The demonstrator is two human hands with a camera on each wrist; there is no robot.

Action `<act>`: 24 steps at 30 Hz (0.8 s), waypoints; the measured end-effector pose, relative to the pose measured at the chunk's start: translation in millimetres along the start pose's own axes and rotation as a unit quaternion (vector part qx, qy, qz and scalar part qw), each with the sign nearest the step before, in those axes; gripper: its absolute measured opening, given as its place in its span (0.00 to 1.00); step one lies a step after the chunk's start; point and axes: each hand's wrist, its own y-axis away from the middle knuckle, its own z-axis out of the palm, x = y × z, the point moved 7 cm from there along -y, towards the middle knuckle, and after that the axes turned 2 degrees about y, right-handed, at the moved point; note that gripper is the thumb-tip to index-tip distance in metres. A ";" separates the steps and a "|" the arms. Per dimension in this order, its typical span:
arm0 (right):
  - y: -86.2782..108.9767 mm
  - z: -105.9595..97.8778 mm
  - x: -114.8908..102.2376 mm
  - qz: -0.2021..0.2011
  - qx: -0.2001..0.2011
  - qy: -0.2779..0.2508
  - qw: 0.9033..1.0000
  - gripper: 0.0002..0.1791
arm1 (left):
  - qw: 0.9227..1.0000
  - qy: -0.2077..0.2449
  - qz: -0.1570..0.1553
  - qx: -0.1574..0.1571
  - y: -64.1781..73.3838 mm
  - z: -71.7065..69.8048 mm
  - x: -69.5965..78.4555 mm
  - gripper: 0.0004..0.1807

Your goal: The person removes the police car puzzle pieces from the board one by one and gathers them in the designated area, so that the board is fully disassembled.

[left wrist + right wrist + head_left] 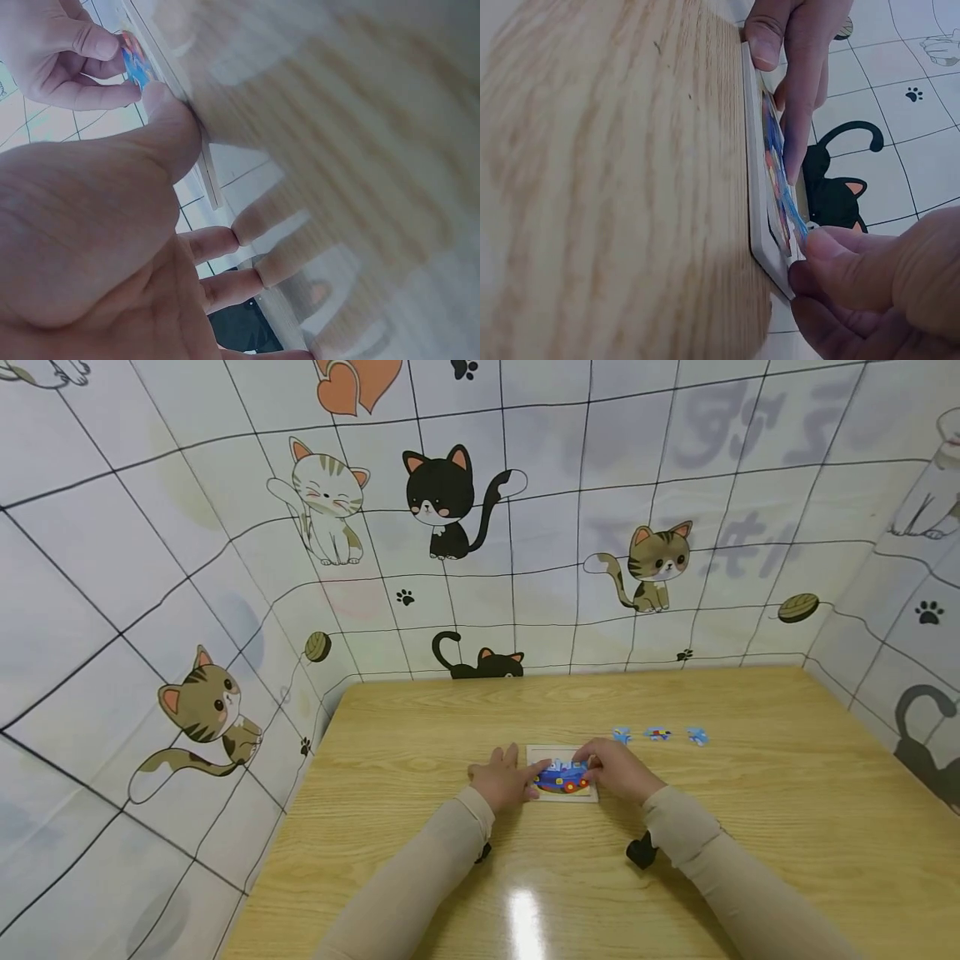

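Observation:
A small puzzle board with a pale rim lies flat on the table, showing a blue vehicle picture with red and yellow wheels. My left hand rests at its left side, fingers spread; the index finger reaches onto the picture and the thumb lies at the near left rim. Over the board's right side, my right hand pinches a blue puzzle piece between thumb and fingers, tilted up at the picture's edge in the right wrist view. The fingers hide part of that piece.
Three loose puzzle pieces, a light blue one, a multicoloured one and another light blue one, lie in a row beyond the right hand. The wooden table meets a cat-printed cloth at its far edge.

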 end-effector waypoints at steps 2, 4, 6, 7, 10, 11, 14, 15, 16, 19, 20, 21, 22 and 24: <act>-0.4 0.5 -0.7 -0.019 -0.002 0.013 1.000 0.14 | 1.000 0.000 0.000 0.001 1.3 -0.8 -0.1 0.33; -1.0 1.4 -1.3 -0.029 -0.005 0.021 0.999 0.14 | 1.000 0.001 0.000 0.001 2.0 -1.3 -0.1 0.33; -1.1 2.5 -1.2 -0.036 -0.010 0.027 0.999 0.15 | 1.000 0.000 0.002 0.000 2.9 -1.7 0.0 0.33; -1.1 2.9 -1.3 -0.039 -0.012 0.031 0.999 0.15 | 1.000 0.000 0.002 0.000 3.1 -1.8 0.0 0.33; -1.0 3.6 -2.7 -0.048 -0.015 0.040 0.998 0.15 | 1.000 -0.003 0.003 -0.001 3.9 -2.6 -0.3 0.33; -1.0 3.4 -3.5 -0.052 -0.015 0.045 0.998 0.15 | 1.000 0.000 0.003 0.002 4.1 -3.1 -0.7 0.34; -1.2 2.8 -5.6 -0.061 -0.013 0.058 0.996 0.15 | 1.000 0.010 -0.003 0.008 3.7 -4.2 -2.6 0.35; -1.1 2.9 -6.0 -0.062 -0.014 0.062 0.996 0.15 | 1.000 0.013 -0.004 0.010 3.6 -4.3 -3.2 0.36; -1.0 3.0 -5.6 -0.060 -0.014 0.062 0.996 0.15 | 1.000 0.018 -0.006 0.012 3.6 -4.4 -3.9 0.37; -0.5 3.8 -5.3 -0.057 -0.015 0.059 0.997 0.16 | 1.000 0.024 -0.008 0.014 3.8 -3.9 -4.8 0.37; -0.2 4.0 -5.5 -0.059 -0.014 0.058 0.997 0.16 | 1.000 0.026 -0.008 0.015 3.9 -3.7 -4.8 0.38; 0.4 4.1 -5.1 -0.056 -0.014 0.053 0.997 0.16 | 1.000 0.026 -0.007 0.016 3.9 -3.3 -4.8 0.38; 1.0 4.1 -4.7 -0.054 -0.013 0.048 0.997 0.17 | 0.999 0.026 -0.008 0.017 3.8 -3.0 -4.9 0.38; 1.8 3.9 -3.9 -0.051 -0.010 0.040 0.998 0.17 | 0.999 0.025 -0.009 0.018 3.6 -2.6 -5.2 0.38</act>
